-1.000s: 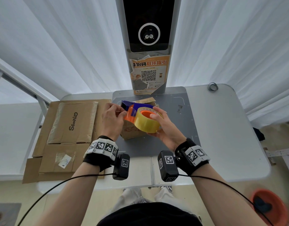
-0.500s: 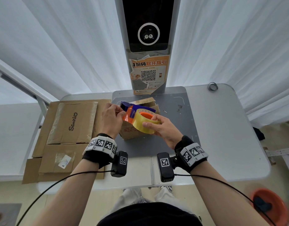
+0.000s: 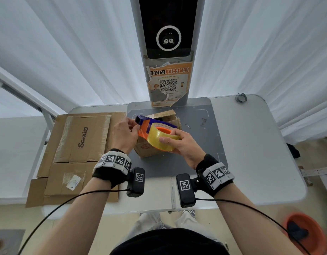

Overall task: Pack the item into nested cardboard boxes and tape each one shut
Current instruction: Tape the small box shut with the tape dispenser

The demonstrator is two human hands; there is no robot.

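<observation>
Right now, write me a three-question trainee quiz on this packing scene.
1. True or false: the right hand grips the yellow tape roll of the tape dispenser.
2. Where do the flattened cardboard boxes lie? A) to the left of the small cardboard box B) to its right C) on the floor
3. Fill in: the left hand pinches at the dispenser's ____ end.

Key: 1 true; 2 A; 3 blue (the far end, by the cutter).
</observation>
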